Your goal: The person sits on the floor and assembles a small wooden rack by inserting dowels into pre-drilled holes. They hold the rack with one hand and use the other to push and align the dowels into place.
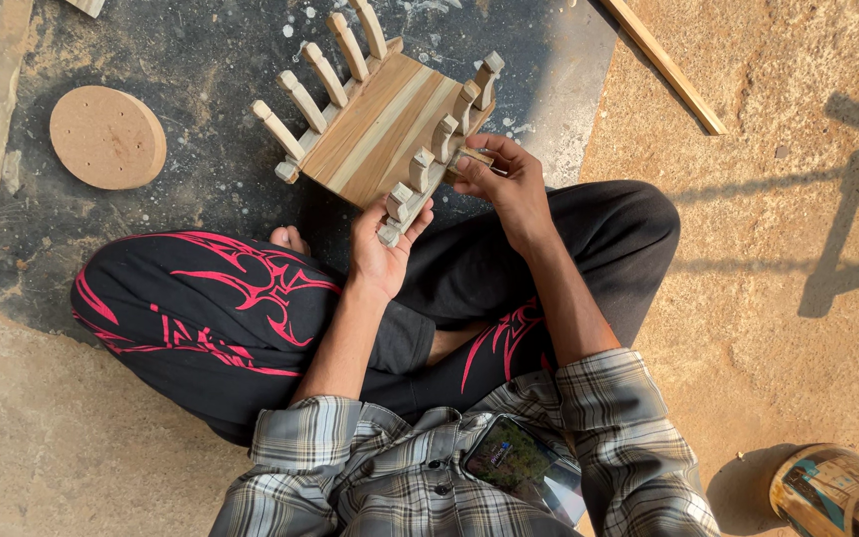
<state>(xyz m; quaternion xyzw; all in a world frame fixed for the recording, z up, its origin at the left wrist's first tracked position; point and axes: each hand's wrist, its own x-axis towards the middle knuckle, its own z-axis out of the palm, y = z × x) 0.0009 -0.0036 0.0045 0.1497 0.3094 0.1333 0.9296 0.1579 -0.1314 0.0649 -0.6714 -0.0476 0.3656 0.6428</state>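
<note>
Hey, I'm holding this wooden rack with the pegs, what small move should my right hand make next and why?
Probably press the small wood block in your right hand against the rack edge beside the near peg row; your left hand already steadies that corner.

**Pegged wooden rack held over the lap**

The wooden rack (382, 119) is a striped light-and-brown plank panel with a row of upright pegs along each long edge. It tilts away, its near corner in the left hand (382, 261), its near edge pinched by the right hand (505, 182).

Rack (380, 124) showing pale and tan wood stripes; trousers (211, 308) showing black with red tribal pattern; shirt (370, 477) showing grey plaid.
</note>
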